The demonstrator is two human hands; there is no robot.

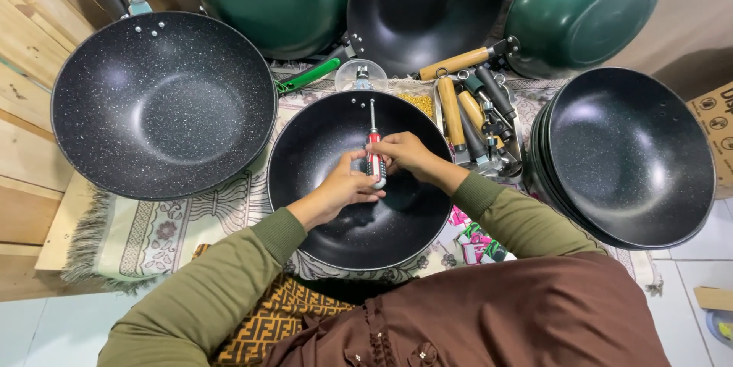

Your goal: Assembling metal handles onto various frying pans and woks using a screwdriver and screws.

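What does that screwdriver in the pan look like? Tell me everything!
The screwdriver has a red, black and silvery handle and a thin metal shaft. It points away from the person, tip near small rivets at the black speckled wok's far rim. The left hand and right hand both grip its handle.

Left of my fingers — a big speckled wok (pixel 164 103); right — stacked black woks (pixel 630 157); beyond them, loose handles (pixel 477 111).
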